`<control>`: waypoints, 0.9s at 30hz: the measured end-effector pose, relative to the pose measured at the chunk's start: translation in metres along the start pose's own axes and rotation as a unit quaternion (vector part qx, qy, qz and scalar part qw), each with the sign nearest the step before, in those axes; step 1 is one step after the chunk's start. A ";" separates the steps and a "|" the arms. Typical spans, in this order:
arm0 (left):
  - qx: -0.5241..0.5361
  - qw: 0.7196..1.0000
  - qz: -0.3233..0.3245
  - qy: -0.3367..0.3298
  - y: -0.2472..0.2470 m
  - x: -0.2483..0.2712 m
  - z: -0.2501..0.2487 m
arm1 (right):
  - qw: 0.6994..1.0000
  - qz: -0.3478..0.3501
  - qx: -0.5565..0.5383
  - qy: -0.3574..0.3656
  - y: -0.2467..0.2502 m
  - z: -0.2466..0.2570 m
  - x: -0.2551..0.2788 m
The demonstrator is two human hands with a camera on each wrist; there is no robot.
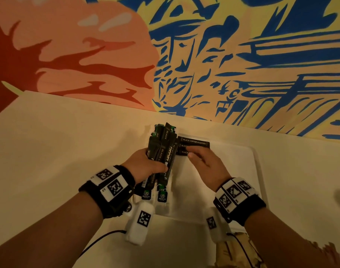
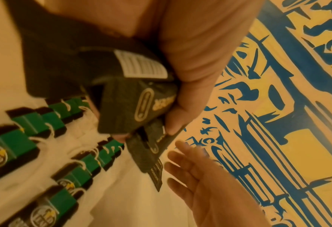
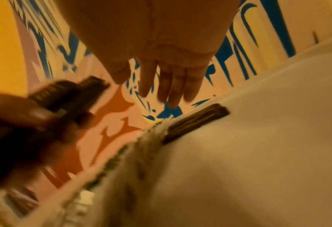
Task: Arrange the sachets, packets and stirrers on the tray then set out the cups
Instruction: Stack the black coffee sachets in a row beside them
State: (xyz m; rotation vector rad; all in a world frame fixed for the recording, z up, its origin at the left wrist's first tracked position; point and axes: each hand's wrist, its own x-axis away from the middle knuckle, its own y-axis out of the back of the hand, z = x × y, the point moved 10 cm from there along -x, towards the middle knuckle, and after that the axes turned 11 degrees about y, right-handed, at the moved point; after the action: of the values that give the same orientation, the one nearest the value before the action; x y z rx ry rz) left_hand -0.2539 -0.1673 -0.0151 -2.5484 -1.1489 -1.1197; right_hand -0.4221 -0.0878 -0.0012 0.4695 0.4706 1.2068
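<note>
Sachets [image 1: 194,145] of black coffee powder already lay flat near the tray's [image 1: 250,167] far edge, green tea bags [image 2: 25,126] in rows on the tray's left side. Our left hand [image 1: 146,165] clutched a bundle of sachets [image 1: 162,151]; our right hand [image 1: 206,163], fingers straight, held nothing. We judged stirrers and cups remained.

Both forearms reach forward, each wrist banded with markers. The left hand [image 1: 146,164] curls its grip round a bundle of sachets [image 1: 162,149], thumb across them. The right hand [image 1: 205,161] lies flat, fingers straight, seemingly pressing down.
</note>
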 end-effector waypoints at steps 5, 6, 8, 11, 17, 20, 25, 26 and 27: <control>0.042 0.998 0.038 -0.016 -0.018 0.006 -0.007 | 0.974 0.053 -0.217 -0.037 -0.038 0.028 0.000; 0.050 0.998 0.043 -0.017 -0.019 0.007 -0.007 | 0.970 0.040 -0.234 -0.054 -0.038 0.025 0.000; 0.062 0.997 0.046 -0.018 -0.018 0.007 -0.007 | 0.959 0.003 -0.263 -0.104 -0.033 0.011 0.002; 0.076 0.997 0.018 -0.013 -0.008 0.004 -0.002 | 0.936 -0.027 -0.311 -0.162 -0.028 -0.005 0.008; 0.099 0.995 -0.011 -0.006 0.000 0.000 0.003 | 0.910 -0.058 -0.356 -0.206 -0.030 -0.018 0.016; 0.104 0.994 -0.009 -0.014 -0.004 0.002 0.000 | 0.920 -0.037 -0.338 -0.197 -0.032 -0.016 0.015; 0.096 0.995 -0.015 -0.009 0.001 0.002 -0.004 | 0.991 0.045 0.059 -0.110 -0.008 -0.031 0.004; 0.096 0.995 -0.017 -0.008 0.003 0.002 -0.004 | 0.983 0.073 0.133 -0.100 -0.004 -0.036 0.003; 0.094 0.995 -0.020 -0.007 0.006 0.001 -0.003 | 0.975 0.096 0.175 -0.099 -0.001 -0.043 0.003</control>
State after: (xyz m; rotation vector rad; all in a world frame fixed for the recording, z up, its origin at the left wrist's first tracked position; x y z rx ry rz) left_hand -0.2512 -0.1719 -0.0111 -2.4044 -1.2496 -0.9521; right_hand -0.4448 -0.0809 -0.0367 0.9479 0.4753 1.2509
